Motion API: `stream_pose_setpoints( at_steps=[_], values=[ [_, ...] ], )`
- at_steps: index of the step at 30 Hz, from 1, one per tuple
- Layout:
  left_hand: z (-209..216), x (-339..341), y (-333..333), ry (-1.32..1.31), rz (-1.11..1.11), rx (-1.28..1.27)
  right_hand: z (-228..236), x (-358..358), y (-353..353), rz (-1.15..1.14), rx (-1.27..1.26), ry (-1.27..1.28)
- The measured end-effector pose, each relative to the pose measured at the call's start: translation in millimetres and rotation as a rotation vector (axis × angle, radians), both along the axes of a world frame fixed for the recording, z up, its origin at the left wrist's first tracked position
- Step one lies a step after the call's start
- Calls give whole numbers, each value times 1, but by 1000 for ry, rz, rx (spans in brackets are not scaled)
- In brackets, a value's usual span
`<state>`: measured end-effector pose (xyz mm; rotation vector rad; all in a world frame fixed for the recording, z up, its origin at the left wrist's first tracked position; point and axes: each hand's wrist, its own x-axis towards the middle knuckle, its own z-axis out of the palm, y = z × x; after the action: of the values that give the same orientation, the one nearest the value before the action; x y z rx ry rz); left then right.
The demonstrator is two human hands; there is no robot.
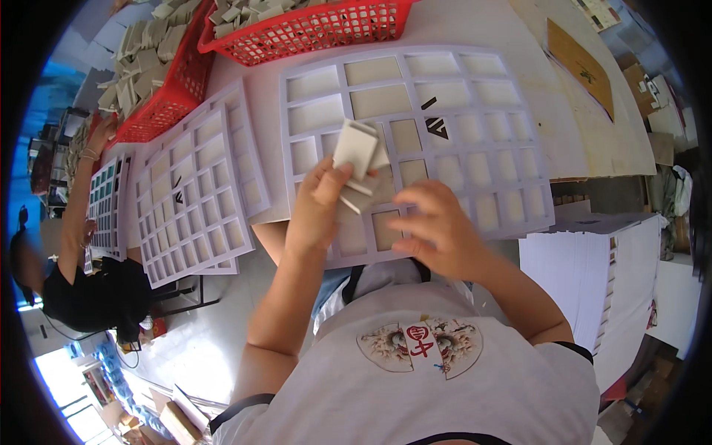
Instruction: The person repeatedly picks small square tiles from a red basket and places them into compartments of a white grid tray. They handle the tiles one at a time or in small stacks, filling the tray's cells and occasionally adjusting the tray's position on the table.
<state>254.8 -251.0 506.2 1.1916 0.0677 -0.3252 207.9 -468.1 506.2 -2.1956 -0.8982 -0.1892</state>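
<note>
1. White table: the slotted board lies beneath both hands, a red basket beyond it.
2. Your left hand grips pale tiles — the top one's long side pointing away from you — above the board's left half.
3. Your right hand, fingers parted, looks empty — tiles to its left, nearer the board's right half.

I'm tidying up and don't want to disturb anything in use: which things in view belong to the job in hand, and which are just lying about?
In use:
pale tiles, in the left hand
white gridded board, beneath the tiles and right hand
red basket, likely, holding similar pieces

Apparently lying about:
brown panel, far right
white sheets, lower right
</note>
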Motion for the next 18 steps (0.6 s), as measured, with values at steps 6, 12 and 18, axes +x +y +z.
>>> stream_pose_setpoints(
  at_steps=[6, 12, 18],
  values=[
    [9, -26, -23, -9, -152, 110, 16, 23, 13, -249, 709, 485],
    [0, -24, -26, -3, -114, -103, 41, 39, -19, -168, 929, 867],
    [-2, -9, -40, 230, -32, -438, 26, 35, 19, -163, 319, 186]
  ],
)
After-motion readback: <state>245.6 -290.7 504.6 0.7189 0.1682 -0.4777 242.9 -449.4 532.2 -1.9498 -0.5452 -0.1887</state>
